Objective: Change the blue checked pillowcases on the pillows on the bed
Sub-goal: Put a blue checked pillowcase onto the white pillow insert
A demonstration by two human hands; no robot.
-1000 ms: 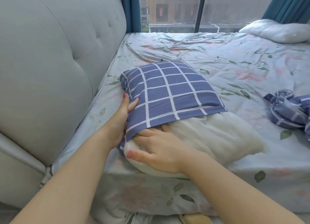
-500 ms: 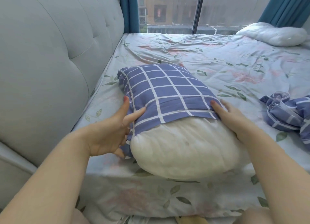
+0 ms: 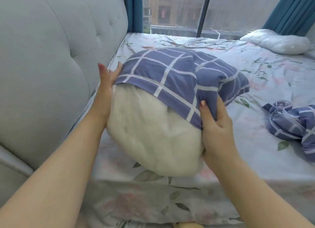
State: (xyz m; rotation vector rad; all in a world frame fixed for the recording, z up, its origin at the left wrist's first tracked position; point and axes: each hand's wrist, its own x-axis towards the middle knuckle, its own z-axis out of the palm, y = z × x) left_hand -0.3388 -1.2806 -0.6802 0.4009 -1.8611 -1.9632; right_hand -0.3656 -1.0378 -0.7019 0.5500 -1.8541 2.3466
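Judging by its puffed, dented bulk, the white pillow is light and soft and gives under any squeeze, so it wants a broad, flat hold on its sides. The blue checked pillowcase over its far half is thin, limp cloth, best pinched at the open hem. The pillow sits tilted on the bed, just beside the headboard. On the headboard side, the left hand presses straight fingers against the pillow's flank. On the side away from the headboard, the right hand pinches bunched hem between thumb and fingers. Counted: two pillows, the bare pillow well apart from the headboard; two checked cases, the crumpled pillowcase also far from it.
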